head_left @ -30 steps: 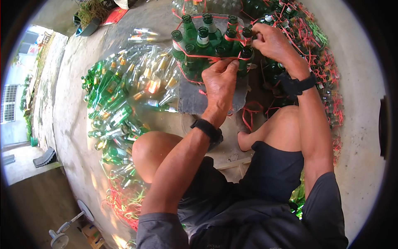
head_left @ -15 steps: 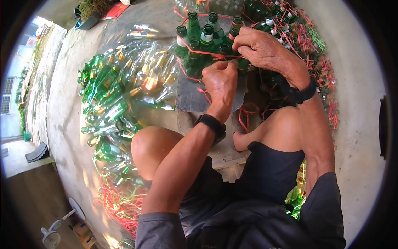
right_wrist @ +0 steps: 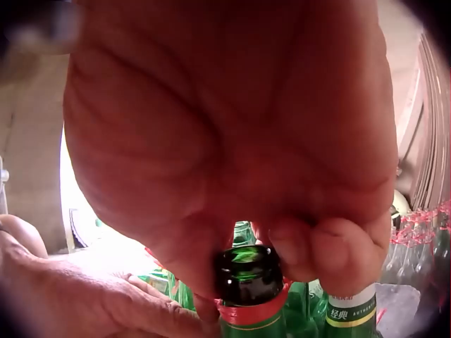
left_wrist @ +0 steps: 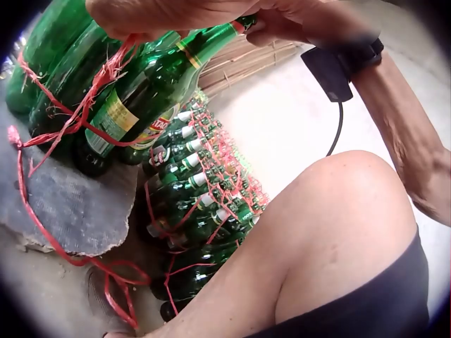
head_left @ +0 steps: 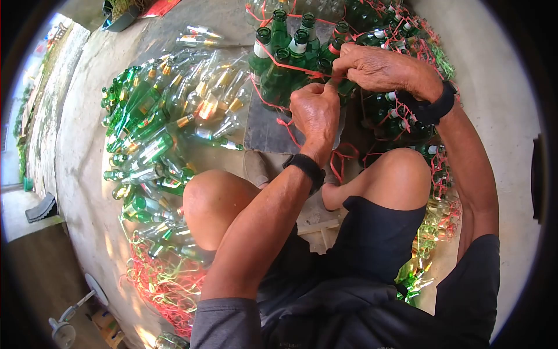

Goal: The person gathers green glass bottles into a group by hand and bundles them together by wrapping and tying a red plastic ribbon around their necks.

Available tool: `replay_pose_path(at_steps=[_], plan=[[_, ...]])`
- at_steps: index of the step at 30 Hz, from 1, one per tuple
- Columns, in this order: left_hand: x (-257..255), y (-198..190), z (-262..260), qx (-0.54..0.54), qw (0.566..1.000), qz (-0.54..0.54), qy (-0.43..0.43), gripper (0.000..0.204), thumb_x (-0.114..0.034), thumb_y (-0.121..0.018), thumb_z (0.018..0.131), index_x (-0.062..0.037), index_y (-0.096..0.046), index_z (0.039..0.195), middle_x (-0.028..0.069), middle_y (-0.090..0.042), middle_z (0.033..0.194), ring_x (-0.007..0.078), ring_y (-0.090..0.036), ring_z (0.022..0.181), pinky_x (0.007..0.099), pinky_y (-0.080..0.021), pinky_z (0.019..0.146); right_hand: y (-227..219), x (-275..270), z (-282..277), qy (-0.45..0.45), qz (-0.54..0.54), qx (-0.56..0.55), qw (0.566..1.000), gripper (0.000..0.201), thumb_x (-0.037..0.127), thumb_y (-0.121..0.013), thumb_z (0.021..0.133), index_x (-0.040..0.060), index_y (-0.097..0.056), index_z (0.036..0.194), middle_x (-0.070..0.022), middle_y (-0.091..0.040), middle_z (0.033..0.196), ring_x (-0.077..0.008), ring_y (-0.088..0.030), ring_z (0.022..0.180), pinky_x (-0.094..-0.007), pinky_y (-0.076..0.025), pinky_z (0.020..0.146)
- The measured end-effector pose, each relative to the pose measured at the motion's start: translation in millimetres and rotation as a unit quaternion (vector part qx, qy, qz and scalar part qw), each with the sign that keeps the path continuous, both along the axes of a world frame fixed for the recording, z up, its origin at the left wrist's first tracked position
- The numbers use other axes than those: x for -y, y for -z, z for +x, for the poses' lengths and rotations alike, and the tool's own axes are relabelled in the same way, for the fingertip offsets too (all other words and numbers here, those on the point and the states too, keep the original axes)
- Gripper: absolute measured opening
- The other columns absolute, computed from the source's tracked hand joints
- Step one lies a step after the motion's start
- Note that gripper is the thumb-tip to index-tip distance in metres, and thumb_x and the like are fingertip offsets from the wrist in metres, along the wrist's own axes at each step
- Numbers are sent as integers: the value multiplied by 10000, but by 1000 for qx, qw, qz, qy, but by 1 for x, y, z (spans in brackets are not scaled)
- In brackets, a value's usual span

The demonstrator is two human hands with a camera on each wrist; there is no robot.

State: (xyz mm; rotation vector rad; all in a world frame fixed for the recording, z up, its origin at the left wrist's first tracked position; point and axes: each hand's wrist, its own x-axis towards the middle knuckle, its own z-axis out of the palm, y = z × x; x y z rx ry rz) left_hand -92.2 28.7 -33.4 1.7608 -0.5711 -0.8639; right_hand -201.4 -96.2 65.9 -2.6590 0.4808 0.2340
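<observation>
Several green glass bottles [head_left: 273,75] stand upright in a cluster on a grey slab [head_left: 264,131], with red plastic twine [head_left: 285,64] looped around their necks. At the cluster's near side, my left hand [head_left: 317,113] pinches the twine between thumb and forefinger. My right hand [head_left: 375,67] is right beside it, fingers curled on the twine at the near right bottles. In the right wrist view its palm hangs over a dark bottle mouth [right_wrist: 250,264] with red twine below the rim. A frayed length of twine [left_wrist: 99,84] runs along the bottles in the left wrist view, its loose end trailing off the slab.
Loose green and clear bottles [head_left: 145,145] lie heaped on the floor to the left. Tied bottle bundles [left_wrist: 197,176] stand to the right. A tangle of red and green twine [head_left: 160,285] lies at lower left, near a fan [head_left: 64,331]. My knees [head_left: 212,203] flank the slab's near side.
My right hand has moved from the right-hand bottle neck inward and down to beside my left hand. The left hand keeps its pinch at the cluster's near side. The head view has shifted slightly.
</observation>
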Motion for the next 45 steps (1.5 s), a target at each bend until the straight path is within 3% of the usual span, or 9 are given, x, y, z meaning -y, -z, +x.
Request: replay_pose_path(at_steps=[6,9,15,25,35,37,38,40,45], plan=[[-2,-1,1,4,1000,-4,13,310,-310,-747,872,-9,-811,900,221,-756,816,408,-744,804,479,-563,769,6,-7,-4,-68,-169,107,977,186,106,-511,912,42,-675,971,-182,-600,979,-406,-656,862,-507,-544,749],[-4,-3,1,12,1000,-9,16,328,-318,-731,884,1,-805,886,230,-749,807,415,-740,797,483,-558,761,-6,-20,-2,-31,-220,27,975,141,124,-539,913,62,-664,936,-150,-601,960,-385,-670,861,-495,-562,749],[-7,-7,-1,29,999,-11,19,353,-325,-705,909,14,-793,865,233,-738,782,423,-733,776,487,-551,743,-15,-21,4,-65,-298,10,952,105,140,-573,903,68,-643,870,-109,-616,924,-341,-689,802,-465,-569,704],[-3,-4,-3,11,999,-26,37,379,-330,-682,930,25,-767,831,256,-704,748,436,-709,726,491,-536,722,-23,-7,11,-109,-308,6,945,38,97,-632,862,59,-630,866,-114,-624,921,-348,-706,810,-461,-566,681],[-2,-9,-6,-1,998,-62,30,379,-313,-658,942,36,-742,822,260,-682,713,440,-688,691,490,-527,711,-44,16,8,-110,-314,-30,942,122,85,-696,812,33,-620,892,-129,-639,926,-360,-689,913,-482,-551,779],[-2,-9,-8,-5,994,-109,24,398,-272,-653,958,77,-676,768,77,-584,598,145,-510,589,391,-451,584,-48,19,7,-95,-294,-36,950,121,100,-691,821,33,-624,896,-135,-637,903,-363,-684,921,-489,-547,792],[-1,-10,-9,-5,994,-111,24,398,-272,-653,958,77,-676,768,77,-584,598,145,-510,589,391,-451,584,-49,20,7,-85,-283,-28,955,117,114,-683,836,34,-629,901,-141,-638,889,-366,-679,931,-494,-543,803],[0,-11,-10,-28,994,-107,16,393,-300,-648,947,50,-689,774,250,-642,665,416,-660,644,492,-515,692,-49,24,6,-75,-272,-21,959,116,128,-675,850,35,-634,905,-147,-639,876,-368,-675,940,-499,-539,813],[1,-9,-11,-26,993,-110,21,382,-289,-643,947,52,-683,781,248,-641,665,409,-658,640,495,-508,685,-34,36,5,-41,-295,-3,955,154,170,-638,906,17,-621,908,-161,-643,873,-386,-665,943,-506,-530,820]])
